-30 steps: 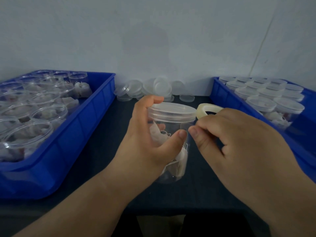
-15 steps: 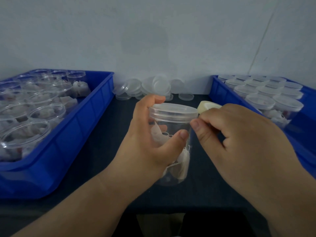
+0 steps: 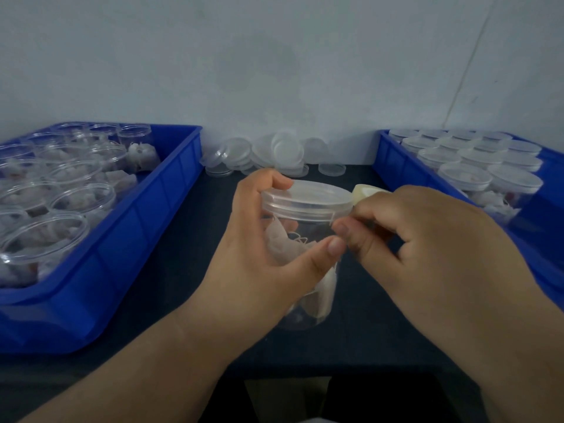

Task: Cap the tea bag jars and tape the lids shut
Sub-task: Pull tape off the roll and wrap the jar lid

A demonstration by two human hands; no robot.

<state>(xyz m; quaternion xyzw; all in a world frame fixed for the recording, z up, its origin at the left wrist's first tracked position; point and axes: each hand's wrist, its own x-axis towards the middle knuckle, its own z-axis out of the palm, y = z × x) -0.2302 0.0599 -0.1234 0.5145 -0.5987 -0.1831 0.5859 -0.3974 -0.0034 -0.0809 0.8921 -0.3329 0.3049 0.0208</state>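
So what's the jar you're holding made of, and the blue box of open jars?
Jar: looks like clear, glossy plastic; tea bags show through its wall. Blue box: probably hard, opaque plastic, with a smooth moulded rim and a faint sheen.

Left hand (image 3: 268, 257) and right hand (image 3: 427, 248), both bare.

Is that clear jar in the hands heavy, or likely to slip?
Probably light: the jar holds only a few paper tea bags. Its smooth clear wall may be slippery, so the left hand wraps it. Likely stiff: it shows no dent under the grip.
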